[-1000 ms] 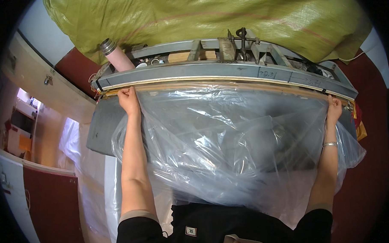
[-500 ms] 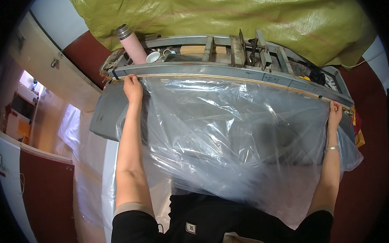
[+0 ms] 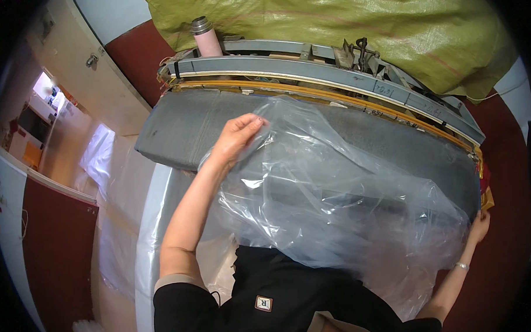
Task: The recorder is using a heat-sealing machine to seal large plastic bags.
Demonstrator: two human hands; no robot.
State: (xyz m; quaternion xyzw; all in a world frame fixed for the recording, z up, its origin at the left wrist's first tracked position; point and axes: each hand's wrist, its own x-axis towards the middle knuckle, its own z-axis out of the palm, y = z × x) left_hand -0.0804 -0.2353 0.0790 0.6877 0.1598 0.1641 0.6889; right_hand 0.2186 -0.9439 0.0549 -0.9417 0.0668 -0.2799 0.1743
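A clear plastic sheet [image 3: 313, 205] lies crumpled across a long grey padded surface [image 3: 185, 113] and hangs down in front of me. My left hand [image 3: 239, 133] is closed, pinching the sheet's upper left part above the pad. At the pad's right end, my right hand [image 3: 481, 224] has its fingers curled together beside the sheet's right side; what they grip is hidden. Behind the pad runs a grey metal bar [image 3: 285, 66], with an orange strip [image 3: 309, 87] showing below it.
A pink flask [image 3: 207, 40] stands behind the bar at left, with a metal clamp-like fitting [image 3: 362, 54] farther right. A yellow-green woven cover [image 3: 342, 17] hangs at the back. Whitish plastic sheeting [image 3: 148, 228] lies at left, near an open door [image 3: 92, 61].
My left hand has drawn the sheet's upper edge away from the bar, rightward and toward me. My right hand has moved down and outward. The orange strip and more grey pad now show.
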